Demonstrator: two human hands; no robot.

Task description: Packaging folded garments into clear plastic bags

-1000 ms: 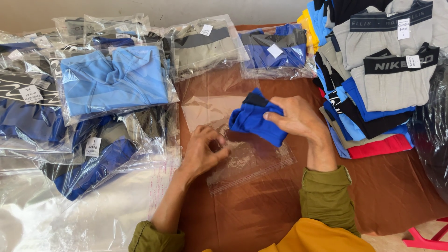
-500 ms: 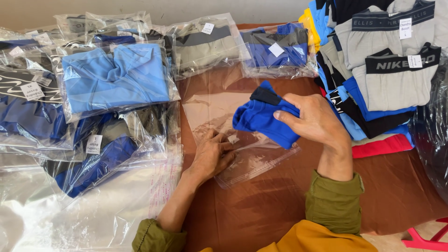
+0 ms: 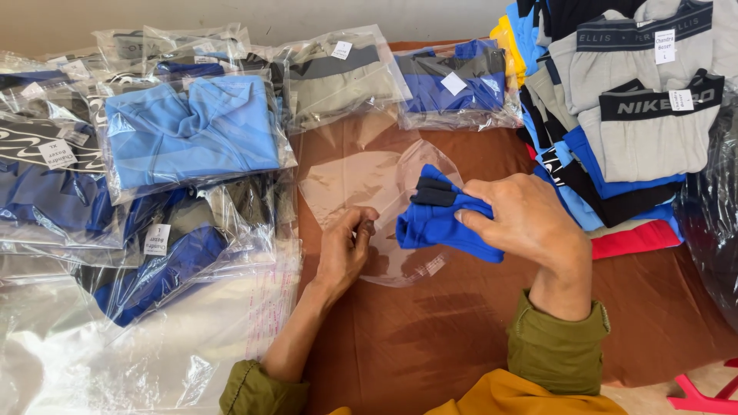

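At the middle of the head view, over the brown table point(image 3: 461, 338), we see our right hand point(image 3: 530, 223) closed around a folded blue garment point(image 3: 442, 223) with a black band at one end. Our fingers wrap over its right half and the thumb presses its near edge, so the cloth sticks out to the left of the hand, clear of the palm. Its long axis runs roughly left to right, tilted a little, with the black-banded end pointing up and left toward the far side of the table.

Just left of it, our left hand point(image 3: 342, 250) pinches the near edge of a clear plastic bag point(image 3: 361, 180) between thumb and fingers, a narrow grip on the film only. The bag lies flat on the table and stretches away from us, and its mouth bulges open just behind and beneath the garment. The garment's left end hangs over that opening; we cannot tell whether it touches the film.

Around the hands lie other goods. To the left are bagged garments, among them a light blue shirt in a bag point(image 3: 192, 131). To the right sits a stack of folded underwear point(image 3: 638, 131) in grey, black, blue and red. Empty clear bags point(image 3: 154, 346) lie at the near left.
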